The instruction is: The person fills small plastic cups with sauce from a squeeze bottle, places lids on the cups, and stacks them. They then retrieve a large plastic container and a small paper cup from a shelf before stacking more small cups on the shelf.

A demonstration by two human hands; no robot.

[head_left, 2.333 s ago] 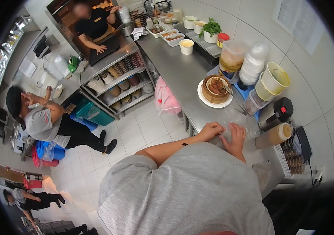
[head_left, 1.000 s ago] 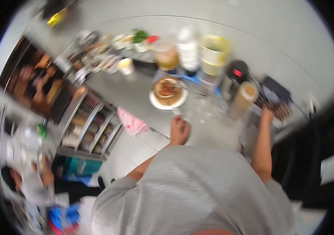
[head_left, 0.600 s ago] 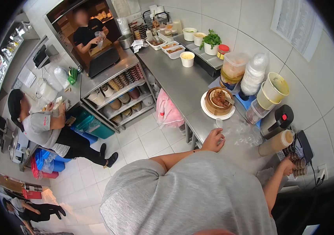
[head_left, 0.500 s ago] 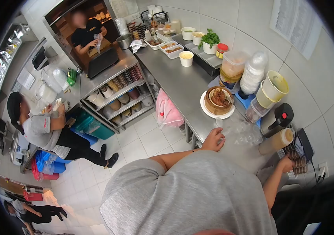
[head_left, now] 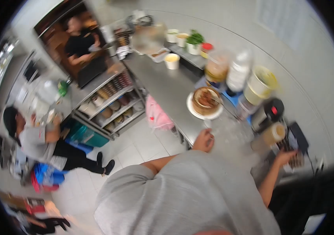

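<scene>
My left hand rests at the counter's front edge with its fingers curled; whether anything is in them is too blurred to tell. Just beyond it stands a small clear cup. Past that, a round steamer basket with brown food and a utensil sits on a white plate. At the right my right hand reaches to a stack of small brown cups, its fingers against them. Clear lids or cups lie blurred between my hands.
A squeeze bottle, a black thermos, stacked tubs and a tall jar line the wall. One person works at the left counter, another stands behind the hatch. A pink bag hangs below the counter.
The view has shifted and blurred, so the counter items appear further left. My right hand remains at the brown cups. A blurred, translucent round shape now covers the food trays at the back.
</scene>
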